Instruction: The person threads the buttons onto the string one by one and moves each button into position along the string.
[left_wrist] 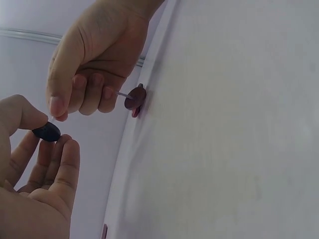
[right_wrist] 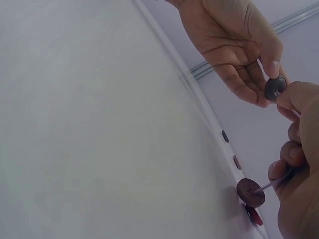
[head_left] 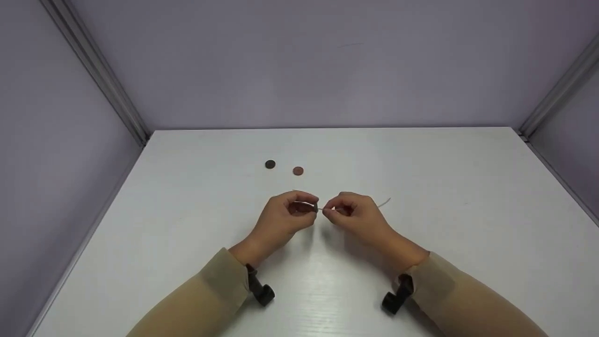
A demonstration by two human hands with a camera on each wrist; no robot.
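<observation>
Over the bench, the left hand pinches a dark button while the right hand, at its 3 o'clock, pinches a thread.

Two buttons lie side by side on the table, far of both hands. Left hand and right hand meet near centre, fingertips almost touching.

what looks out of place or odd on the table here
Nothing stands out. The left hand pinches a small dark round button, and the right hand pinches a thin pale thread with brown and red buttons strung on it. Two loose round buttons lie flat on the white table.
</observation>
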